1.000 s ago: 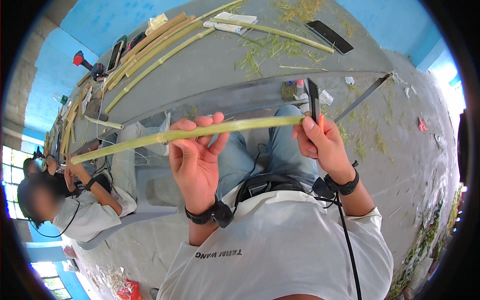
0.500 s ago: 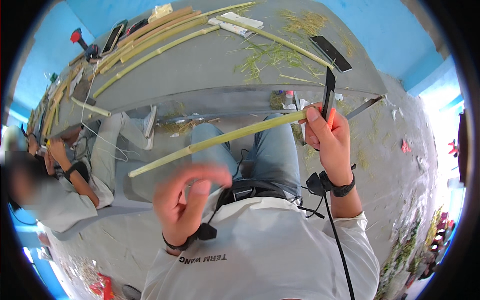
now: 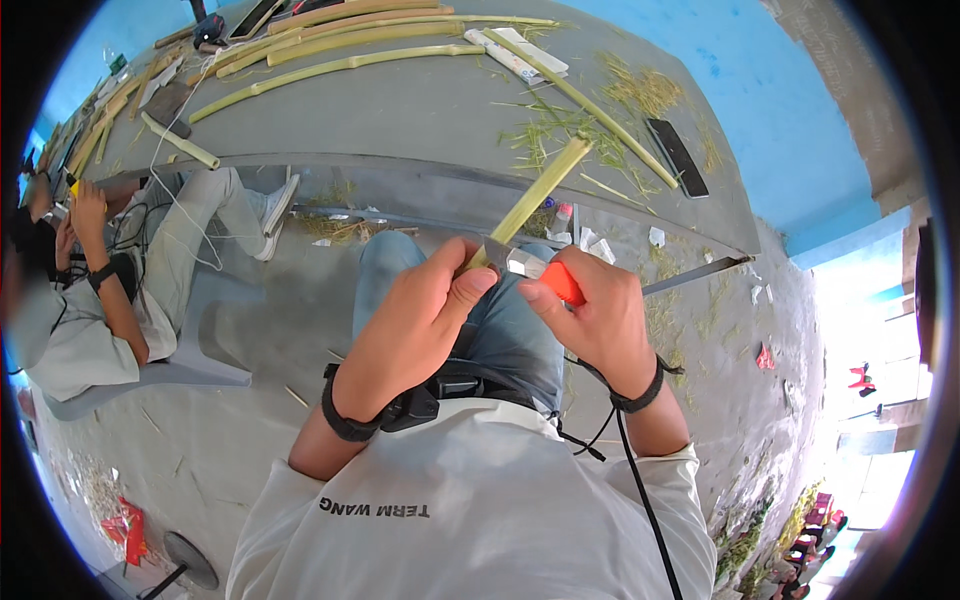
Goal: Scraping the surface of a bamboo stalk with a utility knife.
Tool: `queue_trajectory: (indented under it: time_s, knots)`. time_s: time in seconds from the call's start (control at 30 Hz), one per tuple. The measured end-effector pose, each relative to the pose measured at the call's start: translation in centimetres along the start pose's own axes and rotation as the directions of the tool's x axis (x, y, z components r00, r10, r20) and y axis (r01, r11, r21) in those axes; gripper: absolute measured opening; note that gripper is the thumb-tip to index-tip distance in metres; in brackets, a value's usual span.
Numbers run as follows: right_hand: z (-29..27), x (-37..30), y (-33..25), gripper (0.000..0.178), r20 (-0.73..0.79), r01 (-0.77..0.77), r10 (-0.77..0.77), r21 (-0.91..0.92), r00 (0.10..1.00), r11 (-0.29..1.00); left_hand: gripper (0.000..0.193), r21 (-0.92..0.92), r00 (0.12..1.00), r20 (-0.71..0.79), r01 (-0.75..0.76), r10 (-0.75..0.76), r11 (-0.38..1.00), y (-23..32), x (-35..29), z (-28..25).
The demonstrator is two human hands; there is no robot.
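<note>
Close in front of my lap, my left hand (image 3: 415,315) is closed around a green bamboo or cane stick (image 3: 540,195). The stick slants up and away to the right, its frayed pale tip above the table's near edge. Closed on an orange-handled knife (image 3: 562,283) is my right hand (image 3: 605,315). The knife's wide blade lies against the stick, just beside my left thumb. My fingers hide the lower end of the stick.
A grey table (image 3: 400,120) bears several long canes (image 3: 340,72), green shavings (image 3: 560,130), a folded white paper (image 3: 515,58) and a dark phone-like slab (image 3: 678,158). At left sits another person (image 3: 90,330). A black cable (image 3: 645,500) hangs from my right wrist.
My left hand has taken hold of the stick, which was in my right hand with the knife. The stick now points up and away, and the blade has come against it.
</note>
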State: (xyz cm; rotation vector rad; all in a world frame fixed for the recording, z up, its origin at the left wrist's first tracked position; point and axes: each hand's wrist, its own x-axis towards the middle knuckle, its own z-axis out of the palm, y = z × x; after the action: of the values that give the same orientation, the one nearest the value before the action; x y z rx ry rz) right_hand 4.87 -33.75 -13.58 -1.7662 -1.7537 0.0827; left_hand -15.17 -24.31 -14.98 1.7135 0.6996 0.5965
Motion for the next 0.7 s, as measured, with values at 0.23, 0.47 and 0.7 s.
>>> queue_trajectory:
  time_s: [0.23, 0.47, 0.7]
  knots:
    - [1.2, 1.1, -1.0, 0.041, -0.028, 0.109, -0.115, -0.152, 0.993, 0.982, 0.041, -0.068, 1.000, -0.004, 0.031, -0.031, 0.997, 0.0, -0.3, -0.6]
    - [1.6, 1.8, -1.5, 0.043, -0.070, 0.113, -0.132, -0.234, 0.989, 0.966, 0.045, 0.114, 0.977, -0.209, -0.009, 0.033, 0.993, 0.4, -0.4, 0.2]
    - [1.9, 2.0, -1.0, 0.045, -0.188, 0.072, -0.121, -0.247, 0.975, 0.966, 0.048, 0.233, 0.953, -0.276, -0.059, 0.124, 0.971, 0.2, 0.1, 0.9]
